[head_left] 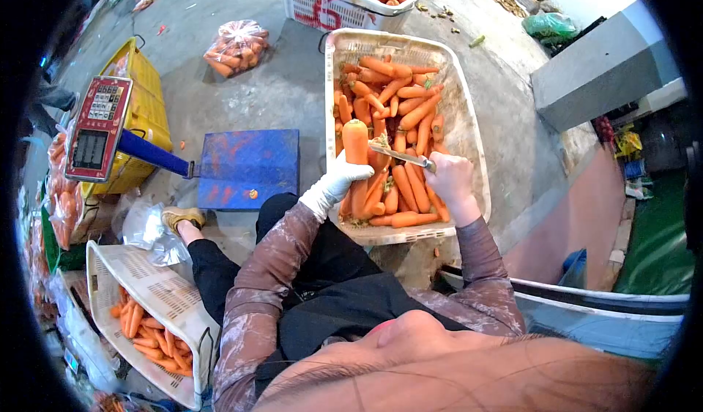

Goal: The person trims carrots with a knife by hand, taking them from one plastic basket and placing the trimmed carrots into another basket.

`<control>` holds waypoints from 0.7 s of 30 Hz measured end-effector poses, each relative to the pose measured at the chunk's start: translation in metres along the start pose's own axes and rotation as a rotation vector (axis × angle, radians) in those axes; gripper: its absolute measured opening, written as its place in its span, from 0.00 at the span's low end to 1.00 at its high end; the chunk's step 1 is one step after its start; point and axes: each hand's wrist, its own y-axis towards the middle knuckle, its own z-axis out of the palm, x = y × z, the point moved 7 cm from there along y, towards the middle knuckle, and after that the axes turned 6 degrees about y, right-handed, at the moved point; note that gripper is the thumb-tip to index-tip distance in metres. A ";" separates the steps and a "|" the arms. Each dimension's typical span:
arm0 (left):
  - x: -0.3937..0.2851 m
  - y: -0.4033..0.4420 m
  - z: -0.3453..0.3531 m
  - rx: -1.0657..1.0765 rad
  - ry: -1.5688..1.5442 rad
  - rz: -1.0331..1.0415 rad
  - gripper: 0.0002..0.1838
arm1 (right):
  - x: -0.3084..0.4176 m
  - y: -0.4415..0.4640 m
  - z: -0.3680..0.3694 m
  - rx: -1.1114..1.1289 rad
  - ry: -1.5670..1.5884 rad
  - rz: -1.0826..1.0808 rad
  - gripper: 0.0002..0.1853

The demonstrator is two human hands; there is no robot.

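Note:
My left hand, in a white glove, is closed around a large carrot held upright over the basket. A knife is gripped in my bare right hand, its blade pointing left toward the carrot's upper part. Whether the blade touches the carrot I cannot tell. Below both hands, the white plastic basket holds many loose carrots, some with green stem ends.
A blue platform scale with a red display stands to the left. Beyond it lies a bag of carrots. Other baskets stand at the far side and lower left; a yellow crate is behind the display.

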 end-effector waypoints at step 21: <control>-0.122 -0.154 -0.121 -0.067 -0.685 0.584 0.35 | -0.096 -0.127 0.226 1.135 0.011 -0.016 0.18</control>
